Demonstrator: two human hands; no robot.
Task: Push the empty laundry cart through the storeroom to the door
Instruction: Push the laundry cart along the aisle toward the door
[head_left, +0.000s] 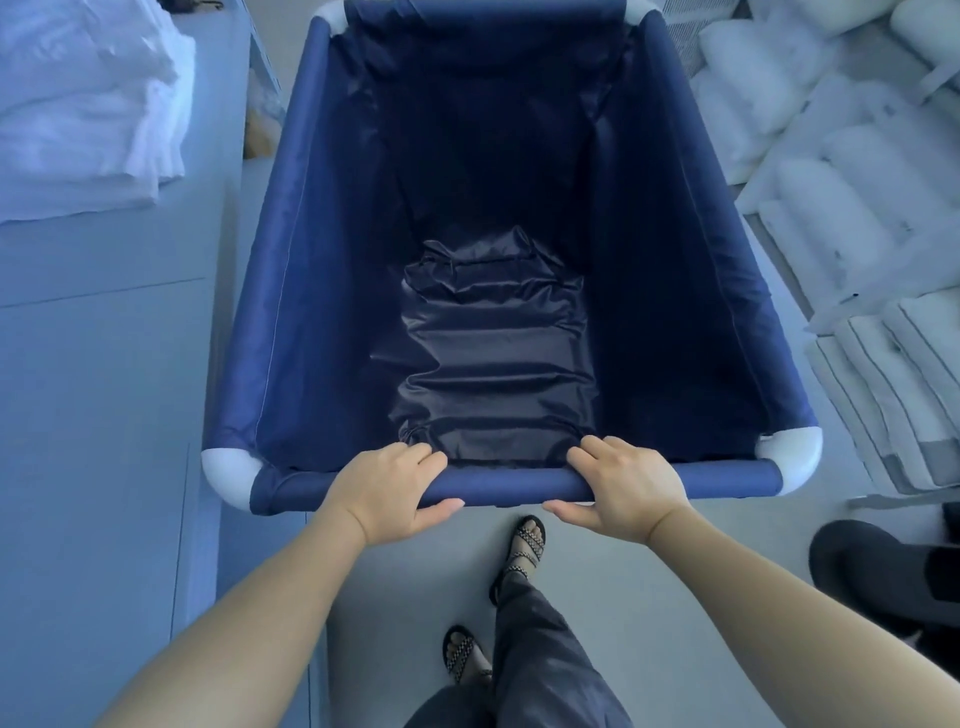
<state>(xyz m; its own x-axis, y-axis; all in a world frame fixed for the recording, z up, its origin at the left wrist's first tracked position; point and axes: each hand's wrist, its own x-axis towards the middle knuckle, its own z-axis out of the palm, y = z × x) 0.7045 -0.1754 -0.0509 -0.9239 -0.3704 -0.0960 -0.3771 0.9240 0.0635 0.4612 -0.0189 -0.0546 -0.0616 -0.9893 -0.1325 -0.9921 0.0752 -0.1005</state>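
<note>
A navy fabric laundry cart (291, 291) with white plastic corners fills the middle of the head view. Its inside holds only the crumpled dark liner at the bottom. My left hand (387, 488) grips the near padded rim bar left of centre, fingers over the top and thumb underneath. My right hand (626, 488) grips the same bar right of centre in the same way. My sandalled feet stand on the grey floor just behind the cart. No door shows in this view.
A grey counter (104, 389) runs close along the cart's left side, with folded white linen (83, 104) on it. White pillows and folded bedding (841, 171) are stacked on the right. A dark round object (878, 571) sits at the lower right.
</note>
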